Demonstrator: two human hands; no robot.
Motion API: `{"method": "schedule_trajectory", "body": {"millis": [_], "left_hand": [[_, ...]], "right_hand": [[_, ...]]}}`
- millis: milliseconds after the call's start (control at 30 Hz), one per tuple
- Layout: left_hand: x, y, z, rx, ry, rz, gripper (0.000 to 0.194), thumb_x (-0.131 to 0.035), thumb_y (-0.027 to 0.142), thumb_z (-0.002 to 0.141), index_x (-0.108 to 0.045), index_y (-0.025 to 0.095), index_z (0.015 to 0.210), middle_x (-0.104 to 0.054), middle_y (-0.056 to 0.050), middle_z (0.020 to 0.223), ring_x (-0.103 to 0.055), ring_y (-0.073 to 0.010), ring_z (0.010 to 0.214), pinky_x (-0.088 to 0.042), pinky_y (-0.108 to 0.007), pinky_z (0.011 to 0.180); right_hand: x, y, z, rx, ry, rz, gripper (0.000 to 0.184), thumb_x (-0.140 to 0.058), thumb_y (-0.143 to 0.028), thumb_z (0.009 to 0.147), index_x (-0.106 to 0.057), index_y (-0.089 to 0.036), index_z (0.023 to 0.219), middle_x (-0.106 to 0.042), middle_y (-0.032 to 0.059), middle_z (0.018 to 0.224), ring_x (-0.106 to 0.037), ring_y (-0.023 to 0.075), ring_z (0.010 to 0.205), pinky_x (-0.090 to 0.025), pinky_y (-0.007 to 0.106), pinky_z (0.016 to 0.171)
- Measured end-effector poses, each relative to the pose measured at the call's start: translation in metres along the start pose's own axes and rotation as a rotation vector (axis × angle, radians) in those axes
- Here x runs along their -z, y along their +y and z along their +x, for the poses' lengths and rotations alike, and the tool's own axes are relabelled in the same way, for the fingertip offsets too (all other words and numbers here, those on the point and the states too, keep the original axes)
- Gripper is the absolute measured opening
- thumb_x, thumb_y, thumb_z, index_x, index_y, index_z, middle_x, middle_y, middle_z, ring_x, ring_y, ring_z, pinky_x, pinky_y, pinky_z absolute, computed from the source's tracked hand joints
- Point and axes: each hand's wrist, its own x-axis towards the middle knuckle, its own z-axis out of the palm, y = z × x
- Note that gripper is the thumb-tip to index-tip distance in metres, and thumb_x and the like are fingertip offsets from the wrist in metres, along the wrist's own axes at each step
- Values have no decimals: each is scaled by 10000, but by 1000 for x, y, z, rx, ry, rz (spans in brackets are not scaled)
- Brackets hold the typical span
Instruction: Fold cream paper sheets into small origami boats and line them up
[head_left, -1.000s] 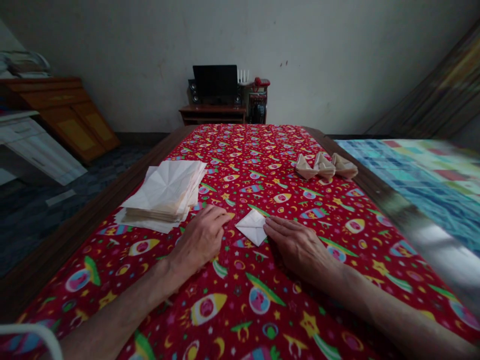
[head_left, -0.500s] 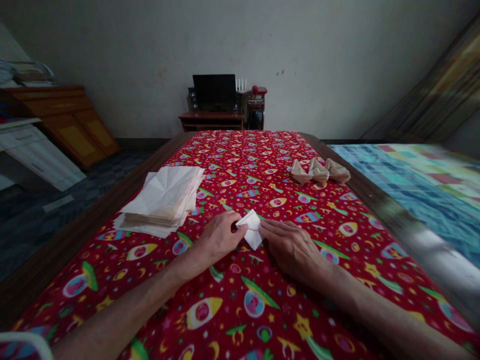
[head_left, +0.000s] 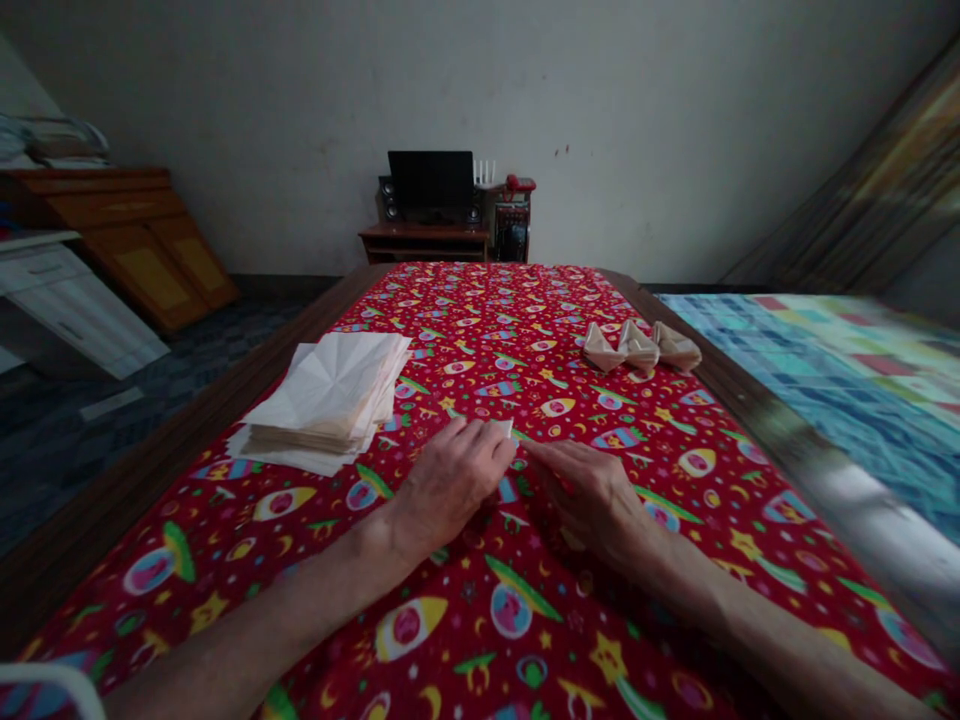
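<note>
My left hand [head_left: 459, 482] is closed over a small folded piece of white paper [head_left: 505, 428]. Just one corner of that paper shows past the knuckles; the rest is hidden beneath the fingers. Close by on the right, my right hand [head_left: 592, 492] has its fingers stretched out side by side, tips almost at the left hand's fingers. Its thumb is out of sight, and I see nothing in it. Left of the hands lies a stack of creased white paper sheets [head_left: 330, 385]. Several folded tan paper pieces [head_left: 637, 348] stand in a row at the right.
A red patterned tablecloth [head_left: 495, 330] covers the long table, whose dark wooden edge [head_left: 750, 410] shows at the sides. Beyond its far end are a monitor [head_left: 431, 180] and a red telephone [head_left: 520, 184]. A bed with a colourful cover [head_left: 810, 370] is at the right, a wooden cabinet [head_left: 157, 250] at the left.
My left hand has turned over and closed around the folded paper, which now mostly disappears under it. My right hand has shifted slightly, its fingertips apart from the visible paper.
</note>
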Motion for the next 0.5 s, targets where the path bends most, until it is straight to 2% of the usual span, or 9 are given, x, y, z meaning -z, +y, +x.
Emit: {"method": "schedule_trajectory", "body": {"millis": [133,333,433,500], "left_hand": [[-12,9,1,-39,-33,-28,121,-439,92,869,-526,162,915,-582,-67,883,-544,-229,805,-431,-364,714],[-26,5,0,66,61,-260,120,-473,246,916,-538,184,837,-605,-30,841,-559,-205,796,-424,-328,690],[-30,2,-1,90,94,-338,139,-484,296,916,-550,187,862,-621,-27,858,-566,-203,820,-425,-321,705],[-32,-3,-4,79,87,-377,130,-512,305,903,-555,192,950,-633,-28,922,-568,-206,866,-430,-330,750]], "right_hand": [[-1,1,-1,-32,-61,-26,259,-424,-215,912,-602,-176,1096,-628,73,844,-575,148,712,-445,244,611],[-9,6,-1,-3,-145,-73,229,-512,-304,891,-623,-211,1068,-602,71,970,-556,168,841,-434,279,722],[-13,7,2,40,-116,-164,206,-515,-304,895,-661,-191,986,-613,65,871,-548,165,772,-415,267,660],[-14,9,4,93,-109,-243,207,-484,-261,913,-676,-183,916,-611,57,802,-533,159,713,-392,265,616]]}}
